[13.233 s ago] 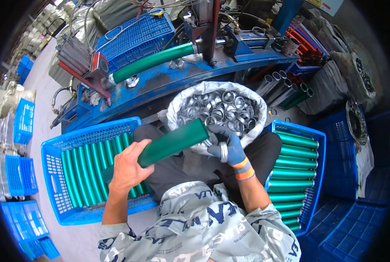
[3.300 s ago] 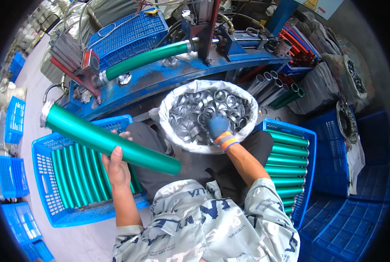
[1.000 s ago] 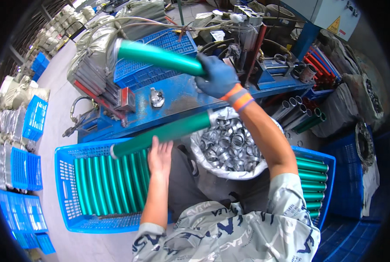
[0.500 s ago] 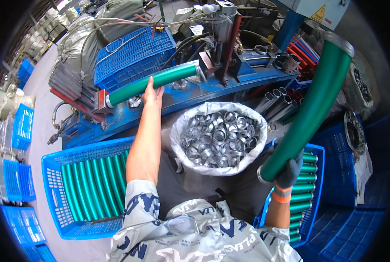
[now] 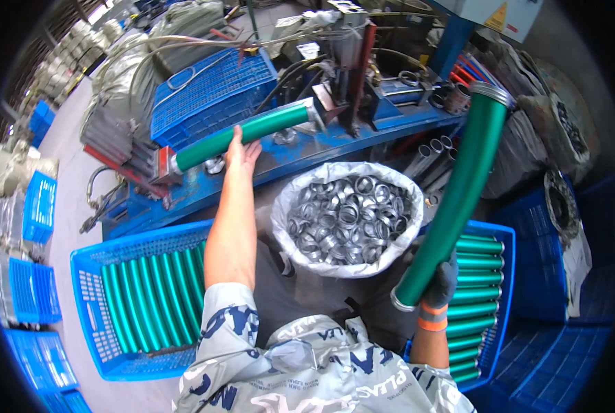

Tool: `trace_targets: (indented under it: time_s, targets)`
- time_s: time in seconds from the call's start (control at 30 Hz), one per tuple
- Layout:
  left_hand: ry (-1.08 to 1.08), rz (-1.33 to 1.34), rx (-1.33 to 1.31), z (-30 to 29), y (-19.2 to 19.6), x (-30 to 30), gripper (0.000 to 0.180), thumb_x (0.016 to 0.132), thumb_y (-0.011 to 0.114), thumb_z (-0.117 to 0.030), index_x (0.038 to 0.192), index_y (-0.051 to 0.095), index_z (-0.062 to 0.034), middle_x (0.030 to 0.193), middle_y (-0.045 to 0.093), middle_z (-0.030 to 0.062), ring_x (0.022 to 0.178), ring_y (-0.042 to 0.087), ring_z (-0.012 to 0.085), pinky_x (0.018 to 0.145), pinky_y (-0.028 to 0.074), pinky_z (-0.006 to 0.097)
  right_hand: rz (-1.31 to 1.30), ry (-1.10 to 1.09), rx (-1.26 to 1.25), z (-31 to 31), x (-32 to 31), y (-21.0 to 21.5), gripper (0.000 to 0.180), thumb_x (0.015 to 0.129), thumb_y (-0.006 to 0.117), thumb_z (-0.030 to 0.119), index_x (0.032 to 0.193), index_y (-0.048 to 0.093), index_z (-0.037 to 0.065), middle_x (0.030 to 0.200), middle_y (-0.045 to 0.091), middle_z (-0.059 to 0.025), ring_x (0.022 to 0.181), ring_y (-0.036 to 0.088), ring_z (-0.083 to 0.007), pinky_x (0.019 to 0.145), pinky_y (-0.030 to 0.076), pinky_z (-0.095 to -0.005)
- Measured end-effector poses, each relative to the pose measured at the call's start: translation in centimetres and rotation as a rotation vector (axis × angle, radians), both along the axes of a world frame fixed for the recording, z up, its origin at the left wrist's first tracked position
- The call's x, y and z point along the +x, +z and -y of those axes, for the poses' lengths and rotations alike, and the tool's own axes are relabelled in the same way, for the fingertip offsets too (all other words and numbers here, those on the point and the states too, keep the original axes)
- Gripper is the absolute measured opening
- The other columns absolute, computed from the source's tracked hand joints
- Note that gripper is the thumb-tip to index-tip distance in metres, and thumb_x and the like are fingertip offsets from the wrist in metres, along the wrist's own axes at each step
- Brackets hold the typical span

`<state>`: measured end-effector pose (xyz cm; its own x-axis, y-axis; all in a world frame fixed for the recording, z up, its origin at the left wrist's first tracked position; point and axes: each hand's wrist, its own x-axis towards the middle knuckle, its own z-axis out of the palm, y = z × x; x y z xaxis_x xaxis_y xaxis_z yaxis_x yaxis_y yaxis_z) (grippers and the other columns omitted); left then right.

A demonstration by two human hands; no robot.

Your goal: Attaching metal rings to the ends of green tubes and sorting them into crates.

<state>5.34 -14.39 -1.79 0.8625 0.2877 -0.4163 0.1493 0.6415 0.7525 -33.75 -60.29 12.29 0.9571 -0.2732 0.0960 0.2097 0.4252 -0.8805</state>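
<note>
A green tube [image 5: 249, 133] with metal end rings lies slanted between the two end blocks of the blue machine bench [image 5: 266, 155]. My bare left hand [image 5: 242, 153] grips its middle from below, thumb on the near side; some fingertips are hidden. In a dark glove with an orange cuff, my right hand [image 5: 441, 283] is closed round the lower part of a second green tube [image 5: 459, 186]. This one stands tilted, its top leaning to the right and away from me. Loose metal rings [image 5: 349, 217] fill a white-lined round container [image 5: 280, 241] between my arms.
Blue crates [image 5: 87, 303] of green tubes [image 5: 152, 299] flank me, one on each side. Bare metal pipes [image 5: 431, 153] rest beneath the bench's right part. An upturned-looking blue crate [image 5: 211, 82] sits behind the bench, with hoses [image 5: 142, 58] running above it.
The tube in my right hand has swung left and a little down, and its top has dropped. My left hand keeps its place on the tube in the machine.
</note>
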Motion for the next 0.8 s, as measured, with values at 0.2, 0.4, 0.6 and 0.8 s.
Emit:
trace_targets:
  time_s: [0.2, 0.4, 0.6, 0.8]
  targets:
    - [0.036, -0.005, -0.037, 1.0, -0.8, 0.6, 0.082, 0.104, 0.082, -0.053, 0.158, 0.053, 0.0010, 0.152, 0.063, 0.0345, 0.141, 0.066, 0.0495, 0.121, 0.052, 0.064, -0.034, 0.054, 0.031, 0.5, -0.3, -0.7, 0.086, 0.091, 0.088, 0.048, 0.151, 0.056, -0.005, 0.123, 0.075, -0.0181, 0.098, 0.080, -0.0275, 0.086, 0.068, -0.0415]
    - [0.025, 0.007, -0.057, 4.1, -0.6, 1.1, 0.079, 0.107, 0.078, -0.054, 0.158, 0.054, 0.0012, 0.156, 0.061, 0.0341, 0.147, 0.061, 0.0491, 0.123, 0.050, 0.064, -0.049, 0.096, 0.048, 1.4, 0.0, -0.7, 0.084, 0.091, 0.086, 0.047, 0.149, 0.057, -0.006, 0.121, 0.075, -0.0175, 0.098, 0.080, -0.0277, 0.085, 0.067, -0.0404]
    - [0.004, 0.033, -0.039, 2.6, -0.5, 1.1, 0.084, 0.104, 0.081, -0.057, 0.159, 0.052, -0.0010, 0.158, 0.060, 0.0330, 0.152, 0.057, 0.0476, 0.129, 0.045, 0.062, -0.072, 0.112, 0.076, 1.3, 0.2, -1.4, 0.084, 0.090, 0.086, 0.049, 0.149, 0.057, -0.004, 0.120, 0.075, -0.0173, 0.097, 0.080, -0.0281, 0.085, 0.066, -0.0394]
    - [-0.020, 0.036, -0.011, 4.2, 0.0, 0.5, 0.083, 0.106, 0.078, -0.059, 0.159, 0.053, 0.0003, 0.158, 0.060, 0.0327, 0.151, 0.058, 0.0479, 0.128, 0.044, 0.064, 0.011, 0.097, 0.071, 1.5, -0.8, -2.4, 0.080, 0.097, 0.080, 0.049, 0.150, 0.056, -0.005, 0.127, 0.071, -0.0271, 0.094, 0.079, -0.0306, 0.079, 0.067, -0.0403]
